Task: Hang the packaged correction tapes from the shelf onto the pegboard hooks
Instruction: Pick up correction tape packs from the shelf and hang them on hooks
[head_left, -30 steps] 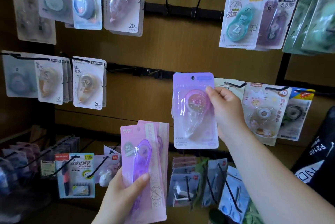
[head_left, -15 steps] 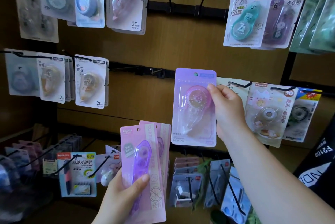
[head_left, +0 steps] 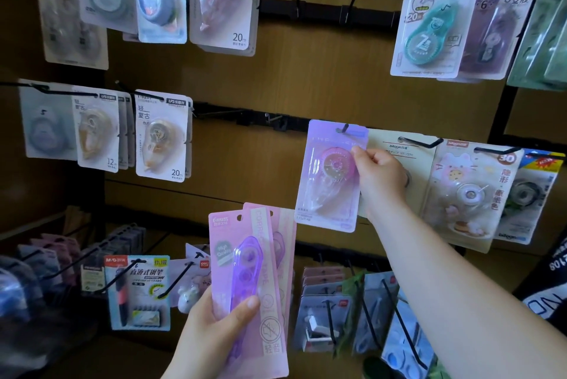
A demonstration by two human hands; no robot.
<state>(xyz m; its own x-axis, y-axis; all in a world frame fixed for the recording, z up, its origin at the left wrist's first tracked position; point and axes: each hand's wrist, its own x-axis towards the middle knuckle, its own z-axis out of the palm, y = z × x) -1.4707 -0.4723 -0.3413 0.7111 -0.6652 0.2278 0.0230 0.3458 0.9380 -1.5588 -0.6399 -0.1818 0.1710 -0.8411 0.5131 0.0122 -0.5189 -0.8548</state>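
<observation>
wall: brown wood board (head_left: 276, 71), black rails (head_left: 325, 11), dim light | right hand (head_left: 380, 179) pinches lilac pack (head_left: 328, 194) at its right edge, hook (head_left: 345, 128) tip in its top hole | left hand (head_left: 208, 335) grips pink packs (head_left: 245, 271), low centre | room: bare board left of lilac pack; beige pack (head_left: 395, 148) just behind it at right

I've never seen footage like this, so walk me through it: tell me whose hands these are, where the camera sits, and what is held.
No machine here: a person works with bare hands, filmed by one camera on their head, looking forward and down. Ahead is a wooden display wall with black hooks carrying packaged stationery. The right hand pinches a lilac correction-tape pack, a hook tip showing at its top hole. The left hand grips pink packs lower down.
</observation>
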